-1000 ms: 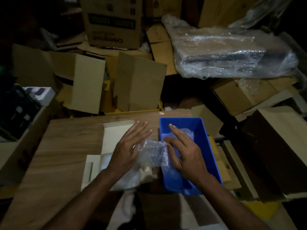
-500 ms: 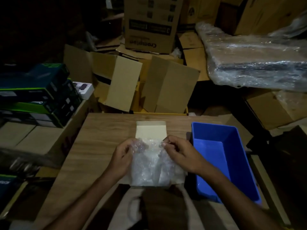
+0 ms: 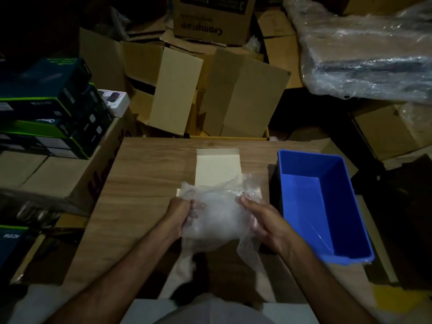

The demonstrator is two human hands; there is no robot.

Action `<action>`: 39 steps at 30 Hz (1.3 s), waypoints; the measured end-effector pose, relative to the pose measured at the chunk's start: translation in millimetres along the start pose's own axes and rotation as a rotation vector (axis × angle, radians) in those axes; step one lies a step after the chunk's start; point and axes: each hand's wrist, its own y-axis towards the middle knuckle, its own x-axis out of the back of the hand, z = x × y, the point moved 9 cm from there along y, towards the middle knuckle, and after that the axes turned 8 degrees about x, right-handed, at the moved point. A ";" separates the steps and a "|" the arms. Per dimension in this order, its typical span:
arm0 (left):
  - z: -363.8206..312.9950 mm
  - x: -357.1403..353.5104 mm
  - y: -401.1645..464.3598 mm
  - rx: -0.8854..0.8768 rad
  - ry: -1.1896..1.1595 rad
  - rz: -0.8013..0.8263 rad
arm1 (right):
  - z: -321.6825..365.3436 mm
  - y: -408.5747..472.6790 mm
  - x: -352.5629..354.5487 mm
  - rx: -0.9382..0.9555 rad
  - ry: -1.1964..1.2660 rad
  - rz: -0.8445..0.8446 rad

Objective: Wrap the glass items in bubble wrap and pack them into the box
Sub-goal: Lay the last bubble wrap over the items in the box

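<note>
A crumpled bundle of clear bubble wrap (image 3: 211, 218) is held between both hands above the near middle of the wood-grain tabletop (image 3: 145, 174). The left hand (image 3: 181, 213) grips the bundle's left edge, its fingers curled into the plastic. The right hand (image 3: 261, 218) holds the right side, thumb on top and fingers wrapped under the film, with a loose tail of wrap hanging down below it. What lies inside the bundle cannot be made out. Beneath and beyond the bundle lies a flat, pale cream cardboard box (image 3: 217, 167) with its flap open toward the far edge of the tabletop. Just to the right stands a rectangular blue plastic bin (image 3: 327, 206), apart from the right hand. Beyond the tabletop, brown cardboard cartons (image 3: 210, 90) stand piled, dark green-edged retail boxes (image 3: 46, 108) are stacked at left, and a large plastic-wrapped package (image 3: 369, 57) lies at upper right.
</note>
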 end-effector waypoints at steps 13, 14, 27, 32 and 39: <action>6.9 37.4 8.3 -0.223 0.003 -0.081 | 25.0 -3.9 26.7 0.262 -0.623 -0.114; 0.1 37.0 2.9 -0.293 -0.030 -0.029 | 26.7 -2.4 26.4 0.254 -0.650 -0.081; -55.5 22.2 -32.5 -0.637 0.707 0.032 | 70.1 -1.5 14.1 0.287 -1.353 -0.018; -53.1 13.8 -52.0 -0.470 0.265 0.291 | 68.3 -10.0 14.9 0.067 -0.824 0.176; -1.7 23.9 10.4 -0.284 0.217 0.175 | 28.2 12.4 51.4 0.067 -0.571 -0.223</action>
